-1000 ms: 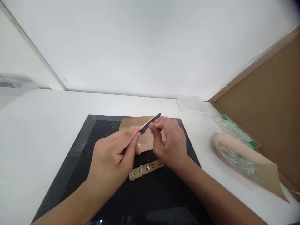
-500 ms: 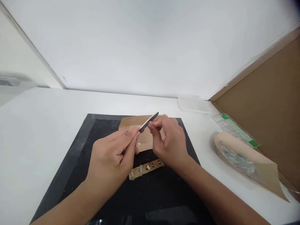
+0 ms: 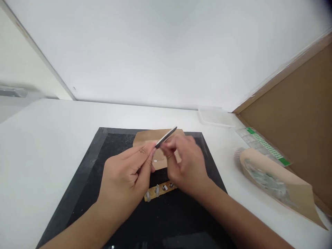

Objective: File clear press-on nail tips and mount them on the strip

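My left hand (image 3: 127, 169) pinches the lower end of a slim nail file (image 3: 167, 136), dark on its broad side with a pale edge, which tilts up to the right. Against the underside of the file press the closed fingertips of my right hand (image 3: 185, 157); they are blurred, and whatever they pinch is hidden. Below both hands, a yellowish strip (image 3: 153, 197) carries a row of small holders, some with clear or white nail-like tips on them. Behind the hands lies a sheet of brown paper (image 3: 145, 136) with a small white piece (image 3: 155, 160) on it.
A black mat (image 3: 85, 173) covers the middle of the white table (image 3: 38, 145). To the right sit an opened brown paper pouch (image 3: 298, 190) with clear pieces, a clear sheet with a green label (image 3: 269, 145), and a clear tray (image 3: 216, 117). A cardboard panel (image 3: 293, 97) borders the right side.
My right fingertips have slid down and left along the file, towards my left hand. The left hand and file hold their pose; the whole view has shifted slightly.
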The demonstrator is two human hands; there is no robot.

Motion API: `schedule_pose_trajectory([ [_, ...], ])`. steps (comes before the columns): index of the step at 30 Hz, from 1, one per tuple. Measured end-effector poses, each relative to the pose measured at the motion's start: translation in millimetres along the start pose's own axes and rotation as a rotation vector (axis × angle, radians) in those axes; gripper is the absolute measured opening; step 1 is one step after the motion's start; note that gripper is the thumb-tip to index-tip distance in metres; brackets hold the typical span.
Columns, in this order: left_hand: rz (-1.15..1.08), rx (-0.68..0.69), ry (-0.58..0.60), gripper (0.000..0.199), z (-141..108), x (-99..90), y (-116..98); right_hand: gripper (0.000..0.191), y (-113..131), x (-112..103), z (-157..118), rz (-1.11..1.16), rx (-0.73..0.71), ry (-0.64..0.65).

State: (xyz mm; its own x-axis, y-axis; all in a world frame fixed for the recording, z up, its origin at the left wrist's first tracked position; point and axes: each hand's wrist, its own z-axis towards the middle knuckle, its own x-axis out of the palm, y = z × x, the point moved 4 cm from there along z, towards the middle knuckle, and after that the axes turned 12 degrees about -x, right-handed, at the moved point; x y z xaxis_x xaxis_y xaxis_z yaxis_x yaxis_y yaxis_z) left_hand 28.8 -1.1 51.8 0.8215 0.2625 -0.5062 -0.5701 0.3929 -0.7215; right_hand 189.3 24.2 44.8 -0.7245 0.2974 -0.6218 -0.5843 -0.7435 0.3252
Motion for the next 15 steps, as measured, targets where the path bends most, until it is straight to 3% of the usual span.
schedule_pose_trajectory([
  [2, 0.000, 0.001, -0.001, 0.022, 0.7, -0.4, -0.2, 0.021, -0.4, 2.2, -0.1, 0.011, -0.020, 0.015],
  [5, 0.004, -0.024, 0.002, 0.020, 1.4, -2.4, -1.3, 0.020, -4.2, -1.8, 0.4, -0.045, 0.034, -0.079],
  [11, -0.010, -0.088, 0.035, 0.022, 0.9, -5.1, -2.5, 0.016, -0.5, -6.5, 1.7, 0.091, -0.016, -0.118],
  [15, -0.015, -0.090, 0.026, 0.022, 0.9, -4.3, -0.7, 0.015, -6.0, -7.4, -1.3, 0.163, 0.059, -0.115],
])
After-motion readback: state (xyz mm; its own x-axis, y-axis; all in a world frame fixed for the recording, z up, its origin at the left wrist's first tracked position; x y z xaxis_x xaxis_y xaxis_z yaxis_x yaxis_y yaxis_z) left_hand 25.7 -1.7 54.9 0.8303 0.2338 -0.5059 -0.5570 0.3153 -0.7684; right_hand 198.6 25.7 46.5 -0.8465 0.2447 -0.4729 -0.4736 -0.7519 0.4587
